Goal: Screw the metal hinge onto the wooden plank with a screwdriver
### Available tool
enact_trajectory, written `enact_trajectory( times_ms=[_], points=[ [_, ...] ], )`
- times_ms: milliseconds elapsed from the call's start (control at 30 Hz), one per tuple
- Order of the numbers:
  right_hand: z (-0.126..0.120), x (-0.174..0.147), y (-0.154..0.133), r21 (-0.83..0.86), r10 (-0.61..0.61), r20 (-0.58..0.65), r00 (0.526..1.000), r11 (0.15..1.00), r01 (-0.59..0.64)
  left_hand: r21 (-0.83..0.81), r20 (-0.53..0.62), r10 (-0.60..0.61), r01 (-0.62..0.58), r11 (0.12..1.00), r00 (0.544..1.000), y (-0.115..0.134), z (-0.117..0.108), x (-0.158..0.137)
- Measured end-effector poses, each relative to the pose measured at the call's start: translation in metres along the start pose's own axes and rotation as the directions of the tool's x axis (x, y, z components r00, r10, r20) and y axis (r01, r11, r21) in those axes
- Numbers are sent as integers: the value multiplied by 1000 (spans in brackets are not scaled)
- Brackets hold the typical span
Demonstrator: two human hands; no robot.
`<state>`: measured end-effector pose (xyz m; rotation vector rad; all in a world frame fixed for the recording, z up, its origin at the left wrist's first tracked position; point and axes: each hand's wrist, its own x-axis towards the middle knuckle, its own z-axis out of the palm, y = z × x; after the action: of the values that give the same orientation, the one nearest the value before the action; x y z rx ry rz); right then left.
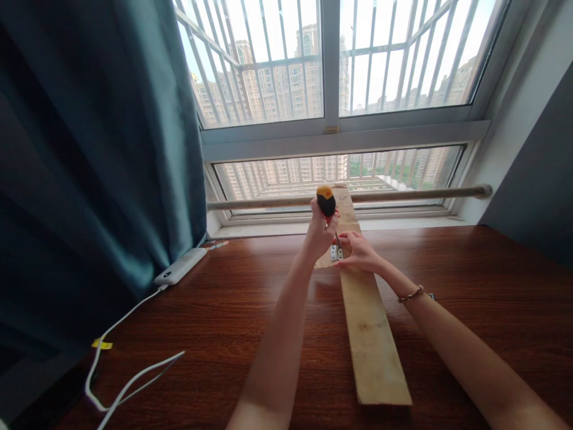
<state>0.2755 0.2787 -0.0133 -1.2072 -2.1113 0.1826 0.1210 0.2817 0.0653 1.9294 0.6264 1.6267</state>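
My left hand (pixel 323 230) is wrapped round the yellow and black handle of a screwdriver (pixel 326 201). The screwdriver leans upright, and its metal shaft runs down to a small silver hinge (pixel 333 253). The hinge lies on a wooden piece beside a long pale wooden board (pixel 371 334). From the right, my right hand (pixel 358 252) rests on the wood with thumb and index finger curved about the hinge and the screwdriver's tip. Whether a screw sits under the tip is too small to tell.
A brown wood-grain surface (pixel 224 316) carries everything. On the left lie a white power strip (pixel 181 267) and its white cable (pixel 129 313), by a dark blue curtain (pixel 102 149). A horizontal pipe (pixel 416 194) crosses before the barred window behind the board.
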Motion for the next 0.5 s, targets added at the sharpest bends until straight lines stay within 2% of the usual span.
enact_trajectory(
  times_ms=[167,333,500],
  points=[
    [1,1,1,18,20,-2,1000,1000,-20,23,1,-6,6,1000,1000,-5,2,0],
    [0,1,2,28,7,4,1000,1000,-7,164,-49,71,-62,984,996,0,-5,1],
    [-1,1,0,35,7,25,1000,999,-8,165,-39,10,-3,986,999,6,-7,0]
  ],
)
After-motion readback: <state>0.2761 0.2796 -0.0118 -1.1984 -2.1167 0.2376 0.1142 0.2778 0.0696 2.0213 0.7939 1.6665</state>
